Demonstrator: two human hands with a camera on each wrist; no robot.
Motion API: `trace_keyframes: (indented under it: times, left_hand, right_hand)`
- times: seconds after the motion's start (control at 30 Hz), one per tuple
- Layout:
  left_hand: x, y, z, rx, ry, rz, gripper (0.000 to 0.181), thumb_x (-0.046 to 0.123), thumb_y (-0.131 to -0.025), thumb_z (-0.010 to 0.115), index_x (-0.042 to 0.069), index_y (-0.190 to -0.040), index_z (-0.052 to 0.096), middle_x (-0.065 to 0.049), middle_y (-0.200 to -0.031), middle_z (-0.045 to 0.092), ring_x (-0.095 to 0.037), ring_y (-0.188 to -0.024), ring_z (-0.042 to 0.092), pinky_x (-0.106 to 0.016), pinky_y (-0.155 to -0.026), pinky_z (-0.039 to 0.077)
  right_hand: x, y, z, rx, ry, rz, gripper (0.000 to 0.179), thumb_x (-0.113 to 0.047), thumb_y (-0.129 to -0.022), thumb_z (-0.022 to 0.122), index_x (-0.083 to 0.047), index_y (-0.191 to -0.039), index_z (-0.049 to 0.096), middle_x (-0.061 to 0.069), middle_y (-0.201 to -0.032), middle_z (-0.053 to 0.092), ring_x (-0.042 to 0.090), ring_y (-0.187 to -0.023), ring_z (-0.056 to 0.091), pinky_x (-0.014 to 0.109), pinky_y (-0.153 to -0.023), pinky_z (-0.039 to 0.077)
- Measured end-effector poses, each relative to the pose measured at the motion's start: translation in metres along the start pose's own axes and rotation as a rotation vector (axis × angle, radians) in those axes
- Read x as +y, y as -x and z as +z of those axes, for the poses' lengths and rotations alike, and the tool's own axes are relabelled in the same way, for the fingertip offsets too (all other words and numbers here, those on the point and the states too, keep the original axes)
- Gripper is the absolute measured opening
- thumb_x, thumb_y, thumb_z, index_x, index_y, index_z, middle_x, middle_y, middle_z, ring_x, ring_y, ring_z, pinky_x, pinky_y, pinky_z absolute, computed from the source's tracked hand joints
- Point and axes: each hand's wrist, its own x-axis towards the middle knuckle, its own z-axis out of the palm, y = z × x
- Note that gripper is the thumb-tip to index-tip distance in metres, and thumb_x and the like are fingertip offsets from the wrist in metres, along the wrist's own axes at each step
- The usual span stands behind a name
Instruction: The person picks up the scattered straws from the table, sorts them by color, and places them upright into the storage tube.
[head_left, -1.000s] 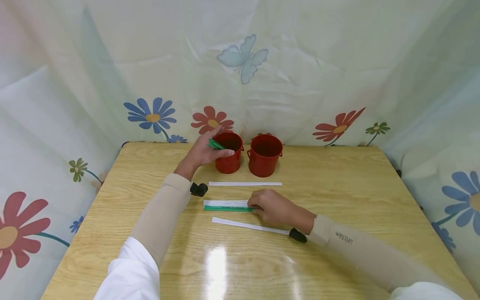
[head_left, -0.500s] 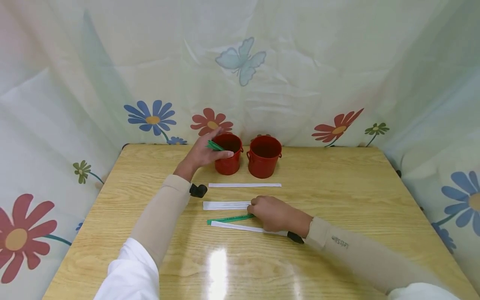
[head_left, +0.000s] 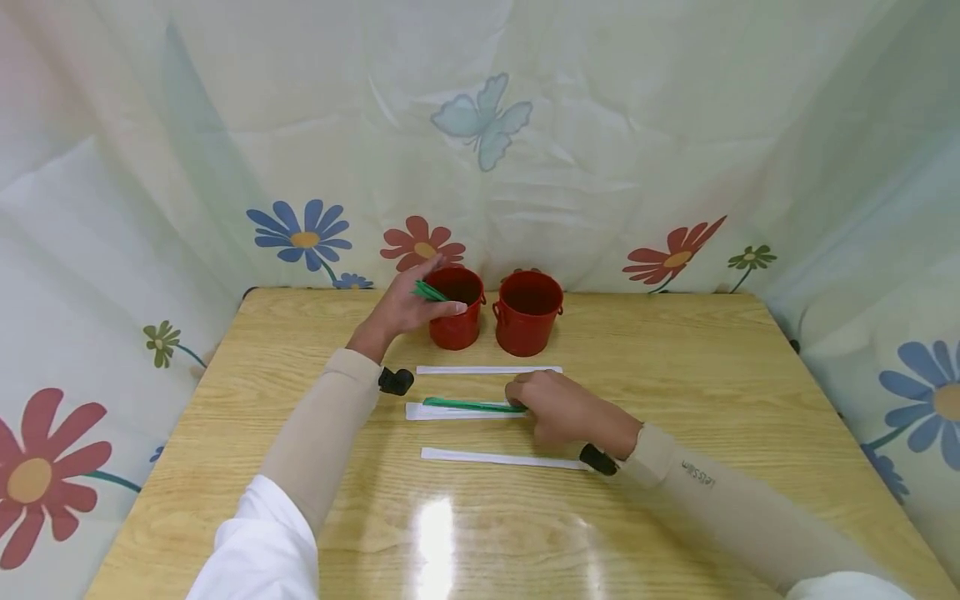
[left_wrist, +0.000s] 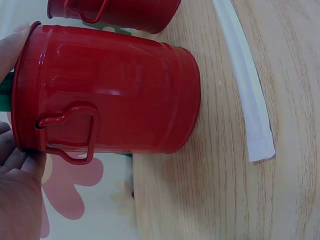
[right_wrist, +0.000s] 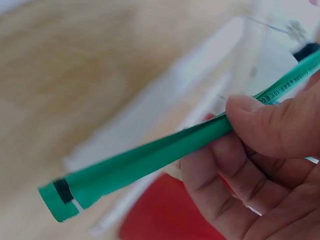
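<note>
Head view: right hand (head_left: 564, 408) pinches slim green packet (head_left: 471, 406), presumably light, bendable, best held mid-length; left hand (head_left: 407, 308) grips red bucket (head_left: 456, 330).

Wood-grain table (head_left: 712, 375), pale creased cloth backdrop (head_left: 637, 125) on three sides.
Print: blue flowers (head_left: 304, 238), red flowers (head_left: 677, 259), small green flowers (head_left: 752, 257), light-blue butterfly (head_left: 486, 123) high near centre. Glare patch (head_left: 435, 542) on the table's near part.

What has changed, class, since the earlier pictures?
The right hand drew the green strip toward the person, then lifted it over the middle white strips; the nearest white strip turned slightly. The left hand on the left red bucket, the right red bucket and far white strip stayed put.
</note>
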Motion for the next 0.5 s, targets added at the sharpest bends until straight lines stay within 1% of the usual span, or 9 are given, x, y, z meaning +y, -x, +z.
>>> trace_keyframes:
  times: [0.07,0.17,0.23,0.37,0.5]
  left_hand:
    - [0.0,0.001,-0.001,-0.002,-0.002,0.0,0.096,0.031,-0.091,0.082,0.007,-0.165,0.026,-0.01,-0.171,0.034,-0.032,-0.158,0.033,-0.051,-0.123,0.041]
    - [0.001,0.001,-0.001,-0.006,-0.002,0.013,0.096,0.03,-0.091,0.082,0.006,-0.165,0.026,-0.012,-0.17,0.034,-0.032,-0.158,0.033,-0.051,-0.123,0.041]
    - [0.001,0.002,-0.002,-0.005,-0.002,0.024,0.095,0.03,-0.092,0.082,0.005,-0.165,0.026,-0.013,-0.17,0.035,-0.033,-0.158,0.033,-0.051,-0.123,0.041]
    - [0.001,0.001,-0.002,-0.003,-0.016,0.041,0.094,0.026,-0.092,0.082,0.002,-0.164,0.027,-0.015,-0.168,0.037,-0.034,-0.157,0.036,-0.049,-0.121,0.044]
    - [0.0,0.0,-0.003,-0.005,-0.028,0.07,0.09,0.018,-0.093,0.08,0.001,-0.163,0.027,-0.017,-0.166,0.04,-0.035,-0.155,0.038,-0.05,-0.119,0.046]
  right_hand:
    - [0.0,0.0,-0.01,0.05,-0.043,-0.004,0.023,0.013,-0.081,0.065,-0.008,-0.09,0.065,-0.003,-0.079,0.054,0.011,-0.072,0.046,0.022,-0.063,0.042]
    - [0.0,0.0,-0.024,0.15,-0.111,-0.024,0.024,0.015,-0.083,0.066,-0.009,-0.089,0.065,-0.004,-0.079,0.055,0.011,-0.072,0.047,0.022,-0.065,0.044]
    - [-0.001,-0.002,-0.032,0.225,-0.16,-0.056,0.025,0.016,-0.083,0.067,-0.008,-0.087,0.064,-0.002,-0.077,0.055,0.012,-0.072,0.048,0.023,-0.065,0.045]
    - [-0.002,-0.006,-0.042,0.343,-0.271,-0.119,0.023,0.017,-0.084,0.07,-0.004,-0.086,0.063,0.001,-0.077,0.058,0.011,-0.072,0.052,0.023,-0.065,0.049]
    - [-0.006,-0.01,-0.051,0.438,-0.361,-0.139,0.021,0.016,-0.084,0.073,-0.002,-0.087,0.063,0.003,-0.079,0.062,0.012,-0.073,0.058,0.024,-0.068,0.054]
